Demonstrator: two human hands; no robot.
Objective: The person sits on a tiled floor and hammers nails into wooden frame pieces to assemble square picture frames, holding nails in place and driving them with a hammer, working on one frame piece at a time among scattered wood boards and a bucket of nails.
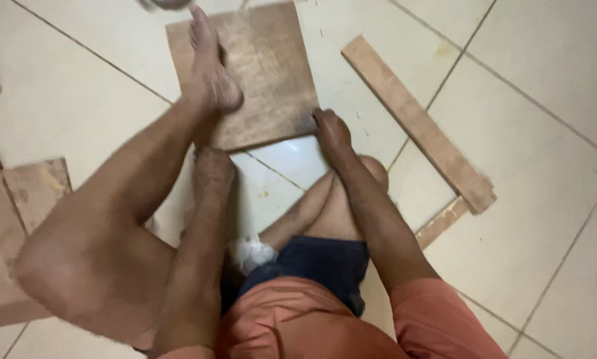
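Salmon sleeves and dark shorts sit closest. Left hand (pixel 212 174) curls at the square wooden board's (pixel 258 80) near edge, grip unclear in the blur. Right hand (pixel 331 129) clamps the board's corner at five o'clock. A bare foot (pixel 212 73) pins the board to the tiled floor (pixel 531 133). Long wooden plank (pixel 418 123) lies at two o'clock, scrap boards (pixel 19 219) at nine.

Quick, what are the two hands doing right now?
Left hand: fingers curled, pressed at the near edge of the square wooden board; a real grip cannot be told.
Right hand: closed on the board's near right corner.
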